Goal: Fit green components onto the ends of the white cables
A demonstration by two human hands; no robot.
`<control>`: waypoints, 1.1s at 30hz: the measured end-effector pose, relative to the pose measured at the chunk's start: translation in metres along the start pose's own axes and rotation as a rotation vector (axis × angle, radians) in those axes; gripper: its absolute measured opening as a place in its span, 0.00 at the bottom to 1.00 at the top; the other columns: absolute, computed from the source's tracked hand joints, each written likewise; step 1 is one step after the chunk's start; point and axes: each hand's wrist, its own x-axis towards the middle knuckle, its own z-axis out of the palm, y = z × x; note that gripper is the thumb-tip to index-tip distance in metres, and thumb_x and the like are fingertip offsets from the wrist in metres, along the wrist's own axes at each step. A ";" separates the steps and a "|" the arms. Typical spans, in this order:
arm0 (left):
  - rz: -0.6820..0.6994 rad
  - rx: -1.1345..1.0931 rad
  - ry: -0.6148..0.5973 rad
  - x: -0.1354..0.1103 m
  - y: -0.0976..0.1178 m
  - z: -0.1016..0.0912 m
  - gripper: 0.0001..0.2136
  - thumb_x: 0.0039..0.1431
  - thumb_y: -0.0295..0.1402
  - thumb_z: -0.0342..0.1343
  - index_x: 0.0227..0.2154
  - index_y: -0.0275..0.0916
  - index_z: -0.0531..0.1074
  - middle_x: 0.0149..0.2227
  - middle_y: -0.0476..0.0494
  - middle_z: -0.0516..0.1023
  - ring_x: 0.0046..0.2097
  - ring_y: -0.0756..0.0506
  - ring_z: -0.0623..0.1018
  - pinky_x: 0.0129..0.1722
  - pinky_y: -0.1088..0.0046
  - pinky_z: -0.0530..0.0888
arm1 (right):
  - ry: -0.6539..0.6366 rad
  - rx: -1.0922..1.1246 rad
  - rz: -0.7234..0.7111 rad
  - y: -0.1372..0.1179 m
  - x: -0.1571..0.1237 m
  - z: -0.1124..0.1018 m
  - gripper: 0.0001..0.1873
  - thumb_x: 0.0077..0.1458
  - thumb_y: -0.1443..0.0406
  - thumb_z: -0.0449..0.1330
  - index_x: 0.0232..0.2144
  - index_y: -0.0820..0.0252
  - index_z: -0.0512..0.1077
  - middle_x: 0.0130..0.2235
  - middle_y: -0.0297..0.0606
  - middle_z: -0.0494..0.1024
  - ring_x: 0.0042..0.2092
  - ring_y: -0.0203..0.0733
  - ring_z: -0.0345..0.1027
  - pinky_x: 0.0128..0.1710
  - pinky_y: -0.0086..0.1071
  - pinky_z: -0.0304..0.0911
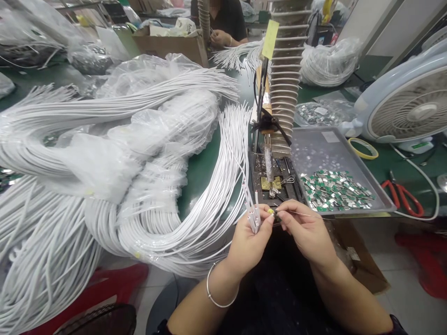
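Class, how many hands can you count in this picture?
3: the person's left hand gripping white wires, their right hand beside it, and a co-worker's hand at the far end of the bench; the co-worker's other hand may be hidden.

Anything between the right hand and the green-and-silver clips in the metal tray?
Only the metal tray's raised front rim lies between the right hand and the green-and-silver clips; nothing else visible stands there.

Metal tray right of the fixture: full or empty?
Partly full: the metal tray has a heap of green-and-silver metal pieces at its front; its far half is mostly bare.
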 end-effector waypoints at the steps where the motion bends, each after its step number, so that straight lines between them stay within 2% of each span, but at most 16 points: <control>1: -0.013 -0.009 0.017 0.000 0.000 0.000 0.08 0.54 0.36 0.55 0.25 0.38 0.68 0.36 0.44 0.69 0.35 0.48 0.70 0.35 0.71 0.67 | 0.021 0.026 -0.011 0.002 0.000 0.000 0.07 0.52 0.61 0.59 0.28 0.59 0.72 0.25 0.32 0.72 0.22 0.31 0.65 0.21 0.25 0.65; 5: -0.036 -0.045 0.055 0.002 0.000 0.001 0.08 0.53 0.36 0.56 0.24 0.38 0.69 0.36 0.44 0.70 0.32 0.50 0.70 0.31 0.73 0.66 | 0.051 0.108 -0.014 0.008 0.000 0.001 0.06 0.54 0.62 0.58 0.32 0.59 0.71 0.26 0.34 0.75 0.26 0.35 0.71 0.29 0.32 0.72; 10: -0.026 -0.056 0.050 0.003 0.003 0.002 0.07 0.54 0.35 0.56 0.24 0.38 0.69 0.37 0.44 0.71 0.32 0.51 0.70 0.30 0.74 0.65 | 0.111 0.048 -0.090 0.007 0.001 0.004 0.04 0.53 0.63 0.59 0.30 0.58 0.71 0.28 0.32 0.70 0.25 0.30 0.65 0.23 0.25 0.66; 14: -0.029 -0.054 0.058 0.003 0.005 0.003 0.07 0.53 0.35 0.56 0.24 0.38 0.70 0.37 0.44 0.72 0.31 0.51 0.69 0.30 0.74 0.65 | 0.087 0.020 -0.071 0.006 0.001 0.005 0.03 0.54 0.64 0.58 0.29 0.58 0.69 0.23 0.29 0.68 0.23 0.30 0.62 0.24 0.25 0.64; 19: -0.030 -0.062 0.053 0.003 0.007 0.003 0.07 0.53 0.34 0.56 0.23 0.37 0.70 0.36 0.44 0.72 0.31 0.51 0.70 0.31 0.73 0.66 | 0.096 -0.010 -0.089 0.008 -0.003 0.005 0.04 0.55 0.64 0.56 0.30 0.58 0.67 0.22 0.28 0.68 0.22 0.30 0.63 0.23 0.24 0.63; 26: -0.032 -0.116 0.051 0.003 0.012 0.005 0.06 0.54 0.31 0.55 0.23 0.37 0.70 0.37 0.44 0.71 0.36 0.49 0.72 0.35 0.73 0.68 | 0.135 -0.192 -0.362 0.017 -0.005 0.003 0.05 0.54 0.71 0.56 0.33 0.57 0.69 0.33 0.34 0.70 0.31 0.34 0.68 0.30 0.29 0.69; 33: -0.006 -0.150 0.044 0.003 0.017 0.007 0.06 0.54 0.27 0.54 0.23 0.39 0.70 0.36 0.47 0.71 0.40 0.49 0.72 0.40 0.73 0.68 | 0.130 -0.252 -0.459 0.018 -0.004 0.004 0.09 0.53 0.74 0.56 0.36 0.58 0.69 0.33 0.36 0.70 0.33 0.36 0.68 0.30 0.31 0.69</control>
